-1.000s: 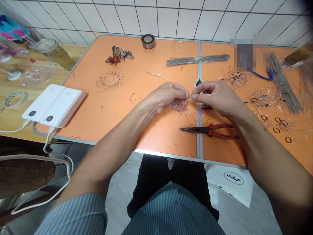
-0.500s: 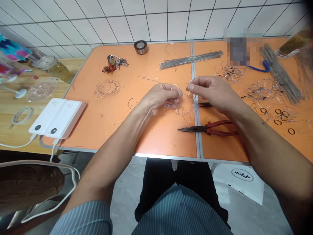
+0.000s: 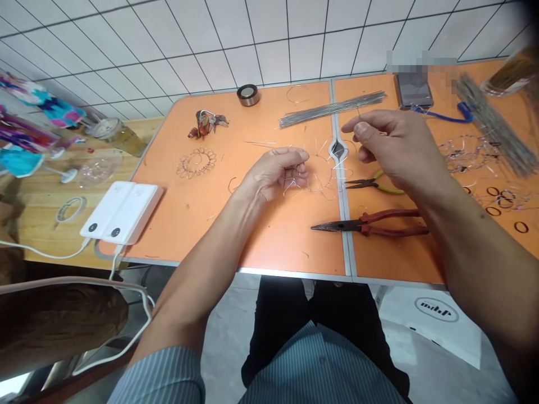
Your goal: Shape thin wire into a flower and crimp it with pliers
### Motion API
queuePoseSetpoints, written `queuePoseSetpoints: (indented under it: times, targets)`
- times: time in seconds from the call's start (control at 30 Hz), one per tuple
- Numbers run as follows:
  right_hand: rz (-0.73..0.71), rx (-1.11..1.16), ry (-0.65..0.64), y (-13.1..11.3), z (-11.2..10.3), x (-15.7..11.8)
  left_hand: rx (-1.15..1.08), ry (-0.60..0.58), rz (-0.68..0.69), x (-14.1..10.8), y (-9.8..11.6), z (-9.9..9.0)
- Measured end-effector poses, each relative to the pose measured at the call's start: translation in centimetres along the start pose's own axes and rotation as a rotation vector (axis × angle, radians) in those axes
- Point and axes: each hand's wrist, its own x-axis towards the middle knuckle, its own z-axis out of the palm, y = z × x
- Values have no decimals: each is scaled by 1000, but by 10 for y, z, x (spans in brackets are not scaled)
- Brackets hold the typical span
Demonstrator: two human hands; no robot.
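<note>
Pinching tight with thumb and fingers, the left hand (image 3: 283,171) has a narrow grip on a spiky wire ring (image 3: 316,185), a thin, shiny circle bristling with bent ends, out over the smooth orange tabletop (image 3: 269,244) near the metal seam! And across from it, well apart from the ring, the right hand (image 3: 393,140) brings thumb close to forefinger; a hair-thin strand shows at the tips, but whether it is gripped, I cannot tell. Just below, slim pliers with yellow handles (image 3: 368,183) lie partly under that hand, and nearer the front edge come the long-nose pliers (image 3: 366,225), dark tapered steel with red grips, lying across the seam. Look left: a finished-looking scalloped wire wreath (image 3: 209,156), all coppery petals, lies flat. Behind, a straight, silvery wire bundle (image 3: 332,109) spans the seam, with a squat, round tape roll (image 3: 247,95) farther left. Over on the right, tangled wirework (image 3: 465,154) sprawls beside a grey, bristly sheaf (image 3: 501,129), small dark hoops (image 3: 521,227) scattered in front.
</note>
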Motion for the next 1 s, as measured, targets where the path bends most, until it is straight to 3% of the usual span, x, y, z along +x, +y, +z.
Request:
queuePoseSetpoints:
  times: [0.27,0.47,0.53,0.73,0.87,1.0]
  targets:
    - [-51,33,49,4,2,-1,1,9,-11,0,0,0]
    - [-156,-15,169,-1,3,-5,-18,22,3,1,0,0]
    - [-205,30,173,0,4,-5,-24,27,12,2,-1,0]
    - [-537,227,250,15,17,3,-37,19,9,2,-2,0]
    - [-608,151,265,21,23,3,-35,32,-5,1,-2,2]
    - [-589,108,234,20,27,-4,-15,35,-12,1,-1,4]
